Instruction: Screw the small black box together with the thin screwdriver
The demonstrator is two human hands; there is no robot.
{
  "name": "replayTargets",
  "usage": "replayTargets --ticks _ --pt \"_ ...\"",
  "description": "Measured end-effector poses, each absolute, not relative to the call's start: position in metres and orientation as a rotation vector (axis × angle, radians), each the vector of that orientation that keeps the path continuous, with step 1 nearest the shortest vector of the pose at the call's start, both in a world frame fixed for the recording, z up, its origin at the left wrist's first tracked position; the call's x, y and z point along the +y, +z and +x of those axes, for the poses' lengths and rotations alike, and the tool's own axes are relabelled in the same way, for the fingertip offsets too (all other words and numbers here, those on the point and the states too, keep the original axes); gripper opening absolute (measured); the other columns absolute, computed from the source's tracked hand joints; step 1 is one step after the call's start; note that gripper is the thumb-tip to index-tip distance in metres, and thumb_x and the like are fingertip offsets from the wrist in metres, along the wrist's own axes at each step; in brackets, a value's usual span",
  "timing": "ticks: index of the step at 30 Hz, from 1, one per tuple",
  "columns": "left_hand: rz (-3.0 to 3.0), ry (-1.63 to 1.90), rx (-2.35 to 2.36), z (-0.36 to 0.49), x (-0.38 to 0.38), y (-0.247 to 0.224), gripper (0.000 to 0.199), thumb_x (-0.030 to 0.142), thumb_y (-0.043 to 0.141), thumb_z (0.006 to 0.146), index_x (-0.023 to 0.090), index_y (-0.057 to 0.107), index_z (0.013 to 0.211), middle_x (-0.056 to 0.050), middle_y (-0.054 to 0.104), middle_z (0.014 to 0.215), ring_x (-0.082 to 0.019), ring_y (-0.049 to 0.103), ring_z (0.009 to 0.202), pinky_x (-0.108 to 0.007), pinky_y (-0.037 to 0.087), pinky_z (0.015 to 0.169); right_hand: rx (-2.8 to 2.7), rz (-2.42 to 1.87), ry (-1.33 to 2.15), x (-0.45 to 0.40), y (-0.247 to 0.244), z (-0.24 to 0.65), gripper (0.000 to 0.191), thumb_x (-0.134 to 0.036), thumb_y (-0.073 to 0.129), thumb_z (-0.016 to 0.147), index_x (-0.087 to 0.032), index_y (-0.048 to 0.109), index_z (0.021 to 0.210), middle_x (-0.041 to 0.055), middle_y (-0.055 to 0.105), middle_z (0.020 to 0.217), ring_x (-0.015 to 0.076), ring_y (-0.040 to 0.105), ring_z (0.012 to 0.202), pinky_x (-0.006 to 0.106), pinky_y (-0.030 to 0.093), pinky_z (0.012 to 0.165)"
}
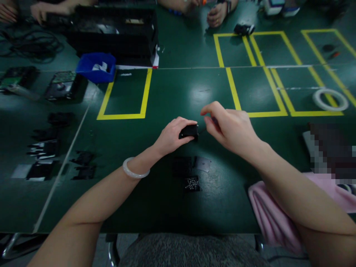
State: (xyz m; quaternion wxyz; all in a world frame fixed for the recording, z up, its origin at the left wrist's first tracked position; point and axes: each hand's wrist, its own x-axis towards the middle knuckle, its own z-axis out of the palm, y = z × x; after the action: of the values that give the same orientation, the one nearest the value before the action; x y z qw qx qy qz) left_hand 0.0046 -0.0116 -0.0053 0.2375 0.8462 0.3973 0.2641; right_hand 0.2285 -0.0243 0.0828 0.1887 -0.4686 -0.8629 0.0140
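Observation:
My left hand (171,136) is closed around a small black box-shaped part (189,130), its thumb and fingers on opposite sides. Tiny bright spots, perhaps screw heads, show at the part's right end. Just to the right, my right hand (229,124) is curled, thumb and forefinger close together. Something thin and dark shows faintly between its fingers and the part; I cannot make out what it is. Nearer to me lie a dark flat piece (182,165), a thin grey plate (203,164) and a small black tray (187,188) with several screws (192,183) in it.
A blue bin (96,67) stands before a large black case (111,37). Black parts (83,157) and circuit units (62,85) lie left. At right are a white tape ring (330,99) and pink cloth (274,211). Other people's hands (217,15) show across the table.

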Motion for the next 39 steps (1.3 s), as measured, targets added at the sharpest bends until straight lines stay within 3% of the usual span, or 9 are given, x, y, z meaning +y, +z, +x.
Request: replayTargets --ticks 8,14,20,25,30,35,39 --pt "2.320 0.743 1.068 0.0044 -0.0114 -0.0049 0.040 0.024 0.074 0.093 0.021 0.061 0.131 -0.008 0.068 0.127 -0.026 0.063 0.119 -0.043 0.050 0.106 -2.435 -1.304 0.026 -0.0248 0.0830 0.2292 0.027 -0.033 0.043 0.103 -0.017 0.065 0.105 0.0034 0.067 0.067 0.0183 0.060 0.060 0.028 0.028 0.060" --pt "2.315 0.732 1.076 0.0044 -0.0115 -0.0050 0.039 0.026 0.072 0.094 0.022 0.061 0.132 -0.008 0.067 0.128 -0.025 0.062 0.120 -0.044 0.050 0.106 -2.437 -1.322 0.050 -0.0250 0.0843 0.2282 0.028 -0.025 0.042 0.100 -0.017 0.063 0.118 0.0033 0.069 0.071 0.0184 0.061 0.062 0.028 0.028 0.060" --pt "2.336 0.753 1.056 0.0042 -0.0108 -0.0063 0.041 0.025 0.073 0.094 0.021 0.061 0.132 -0.008 0.067 0.127 -0.026 0.062 0.119 -0.043 0.050 0.105 -2.453 -1.294 0.009 -0.0248 0.0833 0.2295 0.027 -0.032 0.043 0.103 -0.017 0.066 0.105 0.0030 0.067 0.067 0.0175 0.059 0.060 0.027 0.027 0.060" --pt "2.332 0.768 1.051 0.0043 -0.0111 -0.0068 0.041 0.025 0.073 0.094 0.021 0.061 0.133 -0.007 0.067 0.128 -0.025 0.062 0.120 -0.043 0.050 0.106 -2.451 -1.305 0.018 -0.0249 0.0844 0.2285 0.027 -0.026 0.042 0.101 -0.016 0.064 0.114 0.0028 0.067 0.069 0.0172 0.059 0.061 0.027 0.027 0.060" --pt "2.331 0.763 1.066 0.0044 -0.0113 -0.0076 0.040 0.025 0.073 0.094 0.022 0.061 0.131 -0.007 0.068 0.127 -0.025 0.063 0.119 -0.043 0.051 0.106 -2.452 -1.306 -0.005 -0.0249 0.0836 0.2288 0.027 -0.032 0.042 0.104 -0.017 0.065 0.105 0.0026 0.065 0.066 0.0171 0.058 0.059 0.027 0.026 0.060" --pt "2.324 0.756 1.077 0.0049 -0.0122 -0.0062 0.041 0.025 0.073 0.094 0.022 0.060 0.133 -0.007 0.067 0.127 -0.025 0.062 0.119 -0.044 0.050 0.106 -2.439 -1.302 0.008 -0.0242 0.0823 0.2288 0.028 -0.026 0.041 0.102 -0.016 0.063 0.116 0.0021 0.066 0.068 0.0172 0.059 0.060 0.027 0.026 0.060" --pt "2.330 0.749 1.074 0.0046 -0.0120 -0.0059 0.041 0.024 0.073 0.093 0.021 0.061 0.132 -0.008 0.067 0.128 -0.025 0.063 0.119 -0.044 0.051 0.106 -2.450 -1.297 -0.008 -0.0247 0.0833 0.2288 0.028 -0.031 0.041 0.103 -0.017 0.065 0.107 0.0027 0.065 0.067 0.0178 0.060 0.060 0.027 0.027 0.060"
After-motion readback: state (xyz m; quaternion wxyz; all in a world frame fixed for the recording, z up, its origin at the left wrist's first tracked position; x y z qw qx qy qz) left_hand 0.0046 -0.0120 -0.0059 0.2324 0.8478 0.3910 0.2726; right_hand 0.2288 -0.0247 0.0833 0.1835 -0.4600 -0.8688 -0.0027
